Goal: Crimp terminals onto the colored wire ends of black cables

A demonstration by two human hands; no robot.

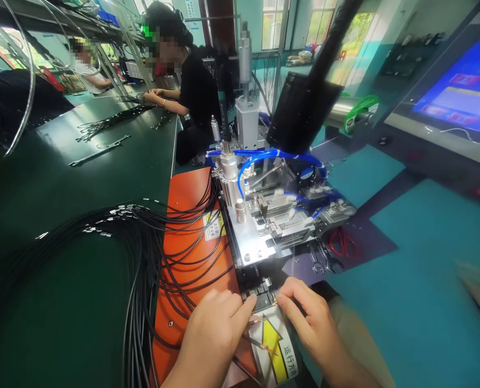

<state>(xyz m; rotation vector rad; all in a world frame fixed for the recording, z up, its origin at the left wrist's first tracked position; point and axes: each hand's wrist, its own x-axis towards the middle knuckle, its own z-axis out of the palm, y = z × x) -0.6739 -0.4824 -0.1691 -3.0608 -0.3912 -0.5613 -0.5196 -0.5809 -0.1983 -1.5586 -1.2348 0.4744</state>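
My left hand (219,326) is closed beside a small black metal fixture (261,297), its thumb reaching to the fixture's edge. Black cables with bare copper ends (269,349) come out from under that hand; its grip on them is partly hidden. On the fixture's other side, my right hand (310,320) pinches a tiny copper-coloured piece (275,299) between thumb and forefinger, too small to make out fully. Below both hands lies a white label with a yellow arrow (272,353). More black cables (197,258) run across the orange machine cover (183,188) toward the fixture.
A pneumatic machine (248,231) with blue hoses stands just ahead. A cable bundle (138,280) hangs over the green table (143,178). Wrenches (322,258) and red-handled scissors (342,243) lie right. A screen (461,86) stands far right. A co-worker (199,81) sits beyond.
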